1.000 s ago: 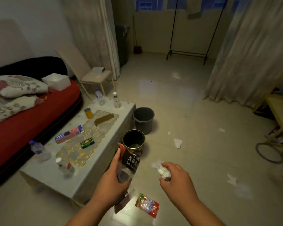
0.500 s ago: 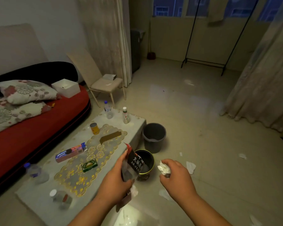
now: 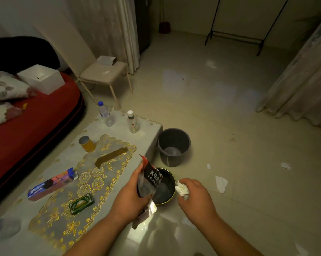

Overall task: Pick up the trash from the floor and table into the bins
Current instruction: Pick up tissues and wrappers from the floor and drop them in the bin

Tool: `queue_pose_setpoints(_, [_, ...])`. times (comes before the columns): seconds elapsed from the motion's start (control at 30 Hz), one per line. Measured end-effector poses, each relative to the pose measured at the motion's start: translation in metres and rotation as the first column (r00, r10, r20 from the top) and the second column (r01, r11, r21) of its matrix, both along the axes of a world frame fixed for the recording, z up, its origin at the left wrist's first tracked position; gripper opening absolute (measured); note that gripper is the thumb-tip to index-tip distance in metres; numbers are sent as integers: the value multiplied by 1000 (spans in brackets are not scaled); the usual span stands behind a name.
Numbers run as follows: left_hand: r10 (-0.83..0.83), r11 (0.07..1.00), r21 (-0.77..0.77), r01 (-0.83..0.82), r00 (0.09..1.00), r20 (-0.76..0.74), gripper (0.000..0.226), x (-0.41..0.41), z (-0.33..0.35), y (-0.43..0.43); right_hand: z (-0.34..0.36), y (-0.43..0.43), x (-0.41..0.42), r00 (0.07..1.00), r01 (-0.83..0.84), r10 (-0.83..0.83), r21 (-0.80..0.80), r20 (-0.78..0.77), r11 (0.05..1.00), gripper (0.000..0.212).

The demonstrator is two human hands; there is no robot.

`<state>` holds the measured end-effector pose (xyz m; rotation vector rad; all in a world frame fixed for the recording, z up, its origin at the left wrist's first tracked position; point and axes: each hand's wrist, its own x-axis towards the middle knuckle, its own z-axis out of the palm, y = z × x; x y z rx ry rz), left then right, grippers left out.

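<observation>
Black and red snack wrapper (image 3: 150,179), torn open, held upright over the gold-rimmed black bin (image 3: 165,187). Crumpled white tissue (image 3: 182,189) held just beside that bin's rim. Grey bin (image 3: 173,145) stands near, at the table corner. Paper scrap (image 3: 221,183) lies on floor.

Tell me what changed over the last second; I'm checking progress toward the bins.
Both hands closed in on the black bin: the left hand now holds the wrapper over its opening, the right hand brings the crumpled tissue beside it. Both grips unchanged; nothing dropped yet.
</observation>
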<state>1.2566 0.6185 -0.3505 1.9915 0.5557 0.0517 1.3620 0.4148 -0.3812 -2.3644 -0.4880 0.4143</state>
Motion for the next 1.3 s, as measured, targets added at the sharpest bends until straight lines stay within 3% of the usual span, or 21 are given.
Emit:
queue_pose_setpoints(0.3, [36, 999, 36, -32, 992, -118, 115, 86, -210, 25, -203, 38, 97, 992, -77, 67, -98, -106, 992, 45])
queue_pose_setpoints(0.4, [21, 998, -61, -34, 981, -193, 117, 108, -282, 36, -273, 49, 118, 988, -103, 85, -133, -131, 986, 45])
queue_pose_setpoints(0.47, [51, 998, -28, -58, 975, -214, 117, 120, -326, 43, -316, 56, 130, 986, -108, 89, -134, -140, 985, 45])
queue_pose_setpoints(0.73, [98, 994, -28, -106, 974, -205, 120, 158, -444, 60, -439, 89, 152, 974, -178, 153, -145, -170, 973, 46])
queue_pose_setpoints(1.03, [75, 991, -78, -105, 945, -318, 113, 150, -465, 64, -446, 75, 152, 973, -152, 111, -195, -203, 969, 45])
queue_pose_setpoints(1.2, [-12, 997, -81, -21, 921, -389, 102, 142, -407, 62, -390, 59, 150, 977, -122, 75, -233, -199, 965, 52])
queue_pose_setpoints(1.3, [-52, 996, 51, 79, 915, -399, 91, 143, -351, 66, -341, 53, 147, 981, -89, 47, -217, -189, 972, 48])
